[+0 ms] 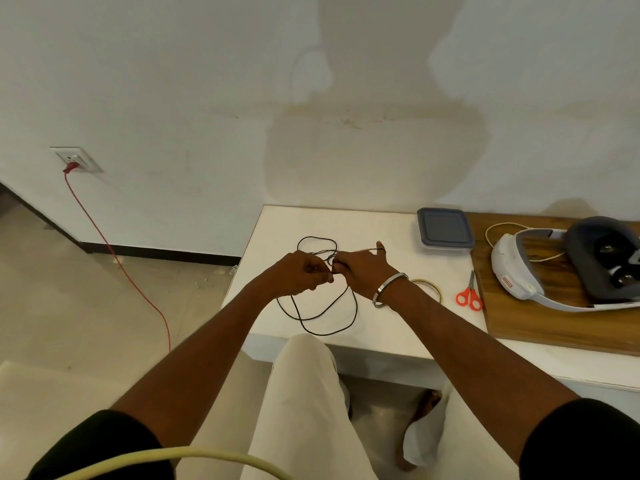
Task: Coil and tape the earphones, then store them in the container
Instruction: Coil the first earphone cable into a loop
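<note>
Black earphones (320, 315) lie in loose loops on the white table (381, 306), part of the cord lifted between my hands. My left hand (301, 273) pinches the cord with curled fingers. Close beside it, my right hand (360, 270) also pinches the cord, its index finger stretched outward. The two hands almost touch above the table's middle. A grey-lidded container (444, 229) stands shut at the back right. A roll of clear tape (431, 288) lies just behind my right wrist, partly hidden by it.
Orange-handled scissors (470, 293) lie to the right of the tape. A wooden board (554, 317) at the far right carries a white and grey headset (568, 268). A red cable (117, 261) runs from a wall socket across the floor at left. My knee (304, 362) is below the table's front edge.
</note>
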A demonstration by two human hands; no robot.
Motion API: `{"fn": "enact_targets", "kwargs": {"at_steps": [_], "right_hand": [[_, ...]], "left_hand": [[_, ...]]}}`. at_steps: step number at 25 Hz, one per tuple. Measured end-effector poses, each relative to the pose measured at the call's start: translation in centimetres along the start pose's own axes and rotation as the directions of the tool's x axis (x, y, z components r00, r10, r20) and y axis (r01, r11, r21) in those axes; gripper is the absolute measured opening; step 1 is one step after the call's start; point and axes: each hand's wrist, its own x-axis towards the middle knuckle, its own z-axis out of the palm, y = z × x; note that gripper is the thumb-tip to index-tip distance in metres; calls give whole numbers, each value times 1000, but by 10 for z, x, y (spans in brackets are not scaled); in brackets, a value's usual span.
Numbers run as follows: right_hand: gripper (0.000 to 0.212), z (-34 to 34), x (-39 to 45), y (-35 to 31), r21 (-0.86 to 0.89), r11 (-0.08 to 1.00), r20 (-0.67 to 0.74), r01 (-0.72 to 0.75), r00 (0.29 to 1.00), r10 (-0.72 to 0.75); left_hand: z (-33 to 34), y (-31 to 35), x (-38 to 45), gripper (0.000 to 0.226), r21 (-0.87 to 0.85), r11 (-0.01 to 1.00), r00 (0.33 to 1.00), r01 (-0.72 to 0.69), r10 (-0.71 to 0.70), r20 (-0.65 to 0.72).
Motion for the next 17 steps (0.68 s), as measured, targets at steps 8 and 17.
{"fn": "enact_targets", "kwargs": {"at_steps": [8, 17], "right_hand": [[24, 6, -9, 6, 222, 975, 173, 33, 982, -72], [23, -15, -16, -20, 903, 389, 283, -182, 934, -220]], "left_hand": [[-4, -11, 10, 11, 124, 980, 975, -155, 171, -138], [11, -29, 7, 17, -311, 949, 984, -48, -9, -178]]}}
